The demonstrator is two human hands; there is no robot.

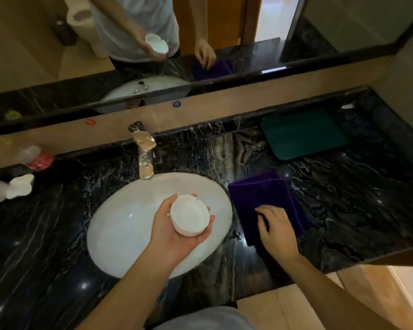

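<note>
White ashtray (190, 215), round ceramic with notches in the rim, sits in the left hand (169, 239). Palm is up, fingers and thumb curled round its side, so the hand is gripping it. Ashtray is tipped slightly, open side facing up toward the camera, inside looks bare. It is held above the sink (119, 225), over the right part of the oval white basin and not touching it.

Right hand (275, 231) rests on the purple cloth (265, 194), fingers loosely bent with tips on the fabric. Nothing is wrapped in the hand, so it reads as open and pressing down. Cloth is folded and lies flat on the counter (343, 210), just beside the basin's right edge. Counter is black marble with white veins, and its surface looks wet and glossy.

Faucet (144, 153) is chrome and stands at the back of the basin, spout over the rim. Green tray (303, 136) is at the back right of the counter, well apart from the cloth. At far left, a white pump bottle (19, 185) and a red-labelled bottle (37, 157) sit near the wall, both blurred.

Mirror (224, 25) above the wooden strip reflects both hands, the ashtray and the cloth. Red dot (90, 122) and blue dot (176, 104) are on the strip.
</note>
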